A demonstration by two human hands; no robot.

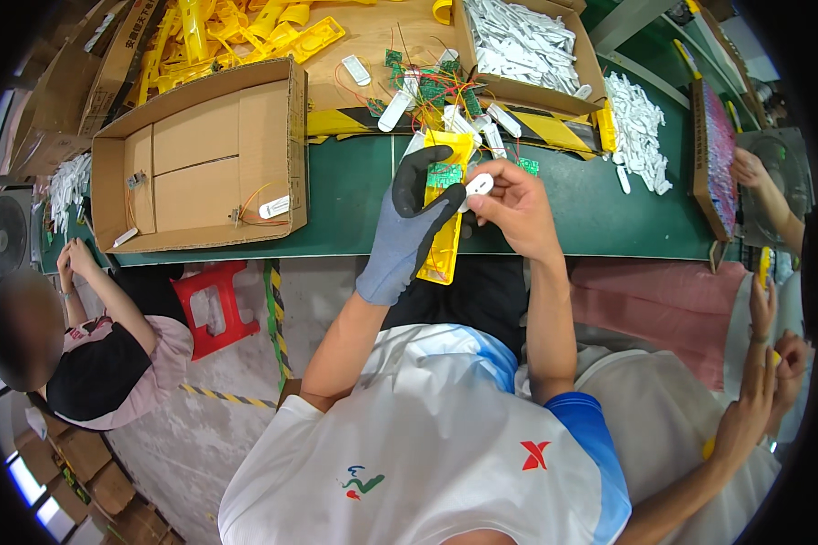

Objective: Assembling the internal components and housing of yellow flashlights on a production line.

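My left hand (pixel 398 232), in a grey-blue glove with black fingers, grips a long yellow plastic shell (pixel 442 252) at the table's near edge. A small green circuit board (pixel 443 174) lies at the shell's upper part, beside my gloved thumb and fingers. Between the thumb and fingers of my bare right hand (pixel 523 216) is a small white oval plastic piece (pixel 479 185), held against the shell's right side. Just beyond both hands is a tangle of green boards, red and yellow wires and white plastic pieces (pixel 395 109).
An open cardboard box (pixel 218 238) stands at left, with a few parts inside. Yellow shells (pixel 304 41) lie at the back. White pieces fill another box (pixel 523 41) and form a pile (pixel 636 127). Other people sit at both sides; a red stool (pixel 216 309) is at left.
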